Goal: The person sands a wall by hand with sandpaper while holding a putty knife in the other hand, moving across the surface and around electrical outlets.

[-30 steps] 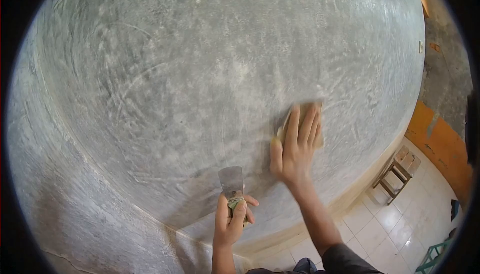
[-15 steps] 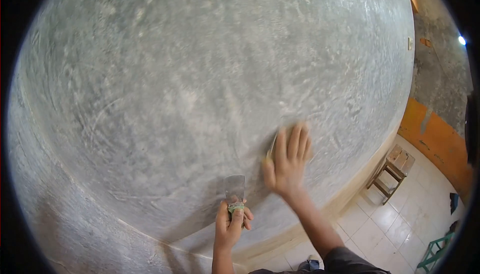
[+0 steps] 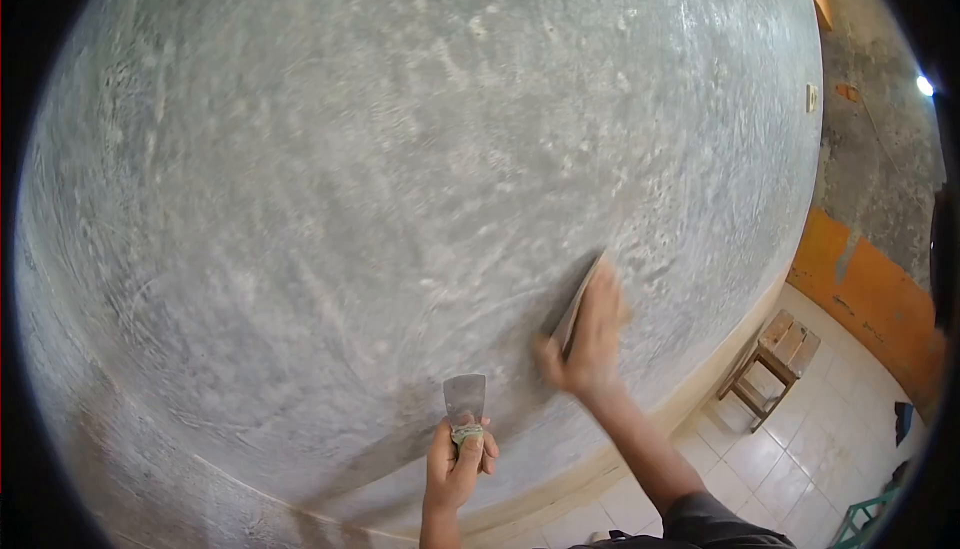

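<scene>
My left hand (image 3: 452, 472) is closed round the handle of a putty knife (image 3: 464, 398), its broad metal blade pointing up in front of the wall. Something greenish shows at the handle between my fingers. Higher and to the right, my right hand (image 3: 594, 334), smeared by motion, grips a thin flat plate (image 3: 573, 318) like a spreader. The plate is tilted, with its long edge at the grey plastered wall (image 3: 400, 169). My palm and fingers cover most of it.
A small wooden stool (image 3: 790, 342) stands on the white tiled floor (image 3: 752, 457) at the right. Beyond it runs an orange-painted lower wall (image 3: 868, 301). A green frame (image 3: 862, 521) is at the lower right. A switch plate (image 3: 812, 99) sits near the wall's right edge.
My right hand has turned on edge, lifting the plate's left side so more of it shows. The putty knife sits slightly lower in view. The camera view has shifted a little.
</scene>
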The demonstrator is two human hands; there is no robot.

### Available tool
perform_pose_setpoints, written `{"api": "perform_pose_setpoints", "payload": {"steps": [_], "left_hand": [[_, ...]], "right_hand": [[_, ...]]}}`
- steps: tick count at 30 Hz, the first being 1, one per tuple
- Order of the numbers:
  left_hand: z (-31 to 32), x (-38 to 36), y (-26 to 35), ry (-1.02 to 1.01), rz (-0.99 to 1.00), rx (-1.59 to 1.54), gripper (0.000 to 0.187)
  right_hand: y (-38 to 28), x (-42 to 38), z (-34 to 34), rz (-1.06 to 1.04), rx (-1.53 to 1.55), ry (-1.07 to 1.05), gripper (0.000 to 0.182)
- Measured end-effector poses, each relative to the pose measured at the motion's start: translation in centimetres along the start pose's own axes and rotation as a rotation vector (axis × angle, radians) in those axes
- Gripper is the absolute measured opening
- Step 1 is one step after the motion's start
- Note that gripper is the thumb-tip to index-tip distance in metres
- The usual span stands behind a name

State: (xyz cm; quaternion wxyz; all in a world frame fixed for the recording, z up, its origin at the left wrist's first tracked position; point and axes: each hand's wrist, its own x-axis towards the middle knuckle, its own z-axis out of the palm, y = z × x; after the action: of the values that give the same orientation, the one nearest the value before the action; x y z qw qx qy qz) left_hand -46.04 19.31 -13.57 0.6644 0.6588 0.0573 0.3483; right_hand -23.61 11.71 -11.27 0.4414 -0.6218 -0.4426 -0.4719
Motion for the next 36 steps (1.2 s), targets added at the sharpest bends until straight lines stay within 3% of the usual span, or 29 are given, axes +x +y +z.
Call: {"api": "perform_pose_setpoints", "payload": {"steps": [2, 5, 7, 10, 16, 18, 19, 21, 24, 29, 32, 36], "left_hand": [[1.3, 0.3, -0.8, 0.006, -0.002, -0.006, 0.025], [2.9, 0.2, -1.8, 0.019, -0.022, -0.008, 0.026], [3.7, 0.5, -2.2, 0.016, -0.035, -0.001, 0.026], [4.7, 0.9, -2.6, 0.004, -0.026, -0.042, 0.027], [5.5, 1.7, -3.5, -0.004, 0.004, -0.012, 0.026], [5.3, 2.1, -3.6, -0.021, -0.027, -0.024, 0.025], [5.4, 2.3, -3.5, -0.033, -0.027, -0.028, 0.025], [5.3, 2.7, -3.2, -0.055, -0.031, -0.006, 0.025], [5.1, 2.7, -3.3, -0.083, -0.039, -0.086, 0.026], [4.5, 2.6, -4.4, -0.125, -0.019, -0.107, 0.027], [4.5, 3.2, -4.9, -0.142, -0.026, -0.100, 0.027], [5.1, 3.9, -5.2, -0.176, -0.052, -0.064, 0.028]], "right_hand": [[1.3, -6.1, 1.0, -0.184, -0.004, -0.096, 0.074], [6.7, -2.8, 0.0, -0.323, 0.176, 0.051, 0.067], [7.9, 2.9, -2.3, -0.070, 0.026, 0.167, 0.064], [7.3, 7.1, -4.0, -0.041, 0.047, 0.240, 0.063], [4.8, -3.1, -1.6, -0.003, 0.094, 0.080, 0.062], [5.7, -4.8, -1.1, -0.104, 0.088, 0.004, 0.057], [6.2, -3.2, -1.8, -0.103, 0.076, 0.006, 0.057], [7.5, 1.9, -3.2, 0.019, -0.232, -0.014, 0.051], [6.3, 5.0, -4.1, 0.161, -0.171, 0.038, 0.048], [2.4, -7.8, -0.7, 0.099, -0.007, -0.075, 0.047], [2.2, -8.3, -0.2, 0.172, 0.104, 0.021, 0.051], [5.8, 1.8, -2.9, 0.321, 0.054, 0.158, 0.055]]}}
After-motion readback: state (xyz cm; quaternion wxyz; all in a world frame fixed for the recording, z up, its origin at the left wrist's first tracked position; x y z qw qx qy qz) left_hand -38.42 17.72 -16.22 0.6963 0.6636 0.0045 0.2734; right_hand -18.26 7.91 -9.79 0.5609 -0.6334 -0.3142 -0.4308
